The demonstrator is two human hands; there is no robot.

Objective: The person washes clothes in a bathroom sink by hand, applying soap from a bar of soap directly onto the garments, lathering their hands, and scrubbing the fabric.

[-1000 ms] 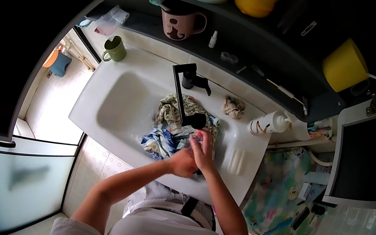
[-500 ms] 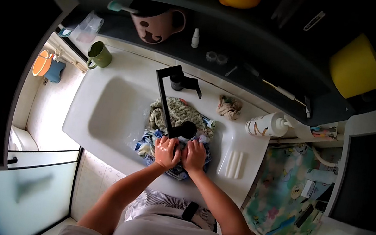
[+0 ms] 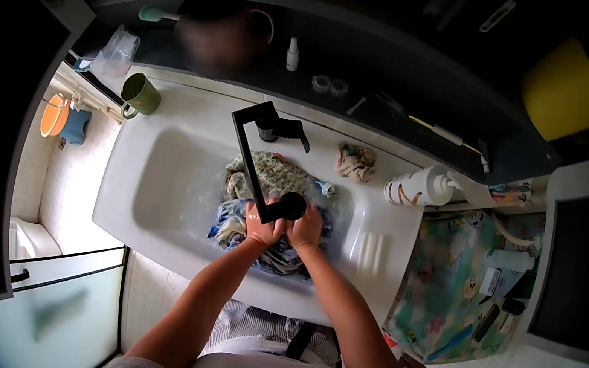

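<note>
A heap of wet clothes (image 3: 283, 258) in blue, white and dark patterns lies in the white sink (image 3: 173, 231). Behind it bunches a mottled green-grey garment (image 3: 281, 174). My left hand (image 3: 264, 227) presses into the blue and white cloth, its fingers curled round a fold. Close beside it, my right hand (image 3: 306, 228) grips the same heap. Both hands look wet. The black faucet (image 3: 253, 166) reaches over them, and its round head covers some of the fingers. Cloudy water surrounds the clothes.
A green mug (image 3: 142, 95) stands at the sink's back left corner. To the right are a crumpled cloth (image 3: 355, 163) and a white pump bottle (image 3: 420, 187). A dark shelf (image 3: 371, 81) overhangs the back, with open cabinet doors on both sides.
Both hands have pushed forward into the clothes, further under the faucet head. Water around the heap looks cloudier and more spread. The whole view has shifted slightly.
</note>
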